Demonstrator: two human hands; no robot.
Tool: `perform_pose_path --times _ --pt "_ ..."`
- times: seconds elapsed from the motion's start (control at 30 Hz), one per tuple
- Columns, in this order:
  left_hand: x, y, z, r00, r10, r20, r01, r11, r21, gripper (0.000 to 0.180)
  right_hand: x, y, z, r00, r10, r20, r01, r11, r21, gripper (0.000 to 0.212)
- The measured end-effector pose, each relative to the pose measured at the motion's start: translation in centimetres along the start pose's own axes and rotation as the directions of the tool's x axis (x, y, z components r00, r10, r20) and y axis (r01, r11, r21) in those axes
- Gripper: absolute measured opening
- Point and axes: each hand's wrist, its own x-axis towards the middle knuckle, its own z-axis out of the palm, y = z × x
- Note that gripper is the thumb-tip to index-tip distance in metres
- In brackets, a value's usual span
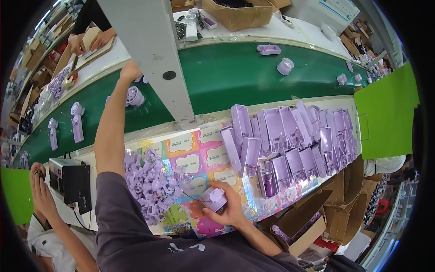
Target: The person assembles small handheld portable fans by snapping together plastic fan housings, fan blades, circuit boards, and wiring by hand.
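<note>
My right hand [230, 205] is closed around a small lilac plastic housing [215, 197], low over the patterned table covering. A thin dark wire runs from the housing toward a heap of small lilac plastic parts [152, 183] on its left. My left arm stretches far forward over the green conveyor belt [235, 75]. At its end, my left hand [131, 71] is next to the grey post, and its fingers are mostly hidden. Bits of lilac plastic show just below that hand. A round lilac part [135, 96] lies on the belt near my left forearm.
Many lilac trough-shaped casings [276, 127] stand packed on the table's right half. The grey post [156, 59] rises between table and belt. A black box-shaped device [70, 183] sits at left, beside a co-worker's hand [40, 183]. Cardboard boxes [301, 226] stand at lower right.
</note>
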Motion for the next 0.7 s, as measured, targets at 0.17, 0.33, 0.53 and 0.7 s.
perform_pose_path --times 0.17,0.33,0.53,0.7 --pt "4.7 -4.3 2.8 0.976 0.142 -0.164 -0.155 0.985 -0.072 0.045 0.1 -0.4 0.4 1.0 -0.01 0.01 0.01 1.0 0.018 0.07" --pt "2.1 -4.4 -0.1 0.845 0.294 -0.447 -0.278 0.955 0.102 0.046 0.2 -0.8 0.7 1.0 0.001 0.029 -0.002 0.999 0.043 0.068" --pt "-16.8 8.3 -12.5 0.961 0.224 -0.162 -0.231 0.973 -0.026 0.035 0.0 -0.7 0.2 0.998 0.055 0.007 -0.055 0.998 0.03 0.067" --pt "-28.6 9.3 -11.6 0.989 0.146 -0.013 -0.146 0.989 0.006 0.038 0.0 -0.7 0.3 1.0 -0.013 0.022 0.012 0.999 0.046 0.065"
